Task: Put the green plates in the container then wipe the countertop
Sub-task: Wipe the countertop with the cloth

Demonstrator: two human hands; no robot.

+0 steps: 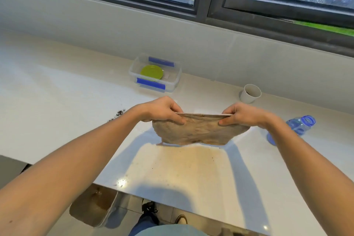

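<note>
Head view: left hand (164,110) and right hand (240,115) pinch a stained cloth (199,130) taut above the wet countertop (57,101). Green plates (152,72) sit in the container (172,84) (lid off), well behind the hands.

Obstacles: container (173,84), cup (249,96), bottle (296,127)

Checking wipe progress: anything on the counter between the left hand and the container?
Head view: bare countertop between left hand and container; the dark crumbs lie off to the left.
</note>
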